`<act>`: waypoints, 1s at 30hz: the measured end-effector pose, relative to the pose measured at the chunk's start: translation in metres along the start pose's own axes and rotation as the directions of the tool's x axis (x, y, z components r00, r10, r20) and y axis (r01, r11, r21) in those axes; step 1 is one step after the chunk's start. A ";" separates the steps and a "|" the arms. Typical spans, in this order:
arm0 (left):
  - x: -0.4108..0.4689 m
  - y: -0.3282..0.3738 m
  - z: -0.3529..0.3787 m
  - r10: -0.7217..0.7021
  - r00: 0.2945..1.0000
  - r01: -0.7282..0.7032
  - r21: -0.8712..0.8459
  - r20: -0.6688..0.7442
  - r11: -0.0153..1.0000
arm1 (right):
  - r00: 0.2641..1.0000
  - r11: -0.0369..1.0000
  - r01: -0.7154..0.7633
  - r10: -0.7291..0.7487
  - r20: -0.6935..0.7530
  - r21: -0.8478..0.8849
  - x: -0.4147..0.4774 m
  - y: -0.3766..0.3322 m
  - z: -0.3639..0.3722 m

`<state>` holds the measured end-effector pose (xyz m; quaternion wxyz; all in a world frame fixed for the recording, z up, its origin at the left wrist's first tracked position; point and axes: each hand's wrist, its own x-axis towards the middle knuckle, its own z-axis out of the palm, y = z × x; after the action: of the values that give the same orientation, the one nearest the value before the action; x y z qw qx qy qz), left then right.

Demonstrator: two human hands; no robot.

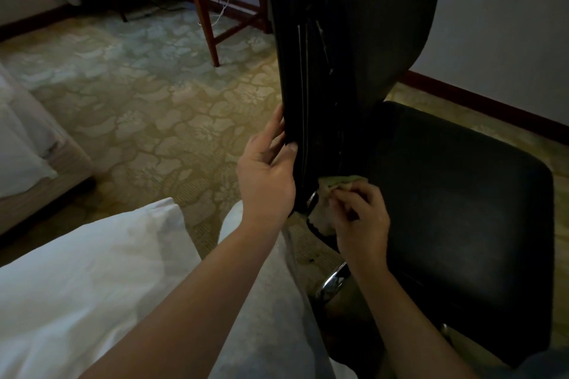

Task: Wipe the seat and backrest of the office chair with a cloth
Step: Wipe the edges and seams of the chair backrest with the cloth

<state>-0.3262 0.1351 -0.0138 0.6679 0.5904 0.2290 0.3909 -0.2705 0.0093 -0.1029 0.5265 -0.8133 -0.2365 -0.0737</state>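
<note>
Two bare hands show in the head view: the left hand (267, 176) pinches the side edge of the one tall black padded backrest (348, 39) between thumb and fingers, seemingly to steady it. The right hand (361, 220) clutches the single crumpled greenish-beige cloth (334, 184), pressing it against the backrest's base, just beside the one black cushioned seat (462, 193).

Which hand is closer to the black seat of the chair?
The right hand. It holds the cloth right at the edge of the seat. The left hand is farther off, gripping the side edge of the backrest.
</note>
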 end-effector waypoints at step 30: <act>-0.001 -0.005 0.000 0.032 0.999 -0.032 0.073 -0.004 0.997 | 0.963 0.968 0.245 -0.249 -0.100 -0.049 0.032 -0.021 -0.012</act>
<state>-0.3251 0.1345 -0.0187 0.6390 0.6170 0.2353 0.3944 -0.2505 0.0158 -0.0687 0.5103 -0.7817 -0.3068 -0.1857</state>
